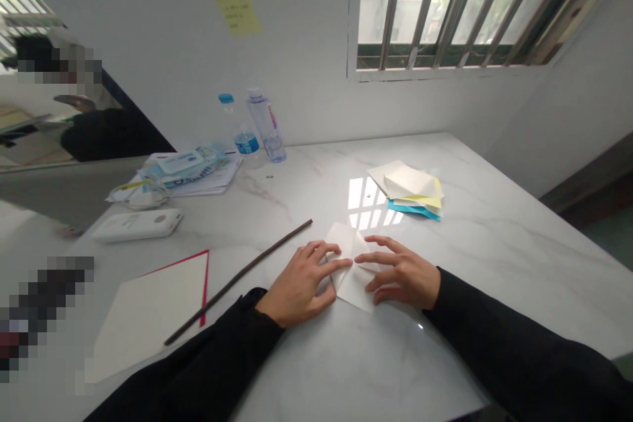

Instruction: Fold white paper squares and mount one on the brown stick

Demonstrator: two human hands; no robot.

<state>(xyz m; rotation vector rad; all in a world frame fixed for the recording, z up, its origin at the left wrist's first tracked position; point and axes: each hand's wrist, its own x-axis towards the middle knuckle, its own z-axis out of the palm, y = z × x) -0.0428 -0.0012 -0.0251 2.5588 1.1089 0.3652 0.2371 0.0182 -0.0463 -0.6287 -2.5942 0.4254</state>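
Observation:
A small folded sheet of white paper lies on the marble-patterned table between my hands, with creased flaps meeting near its middle. My left hand rests on its left side, index finger stretched out to the centre. From the right, my right hand reaches over the sheet's other side, its fingers spread and touching or just above the paper. Neither hand grips anything. Parts of the sheet's left and right edges are hidden under the fingers. A thin dark stick lies just left of my left hand.
Folded papers in white, yellow and blue are piled at the back right. White sheets with a red edge lie at left. Behind stand two plastic bottles, near a white power bank and papers under blue packaging.

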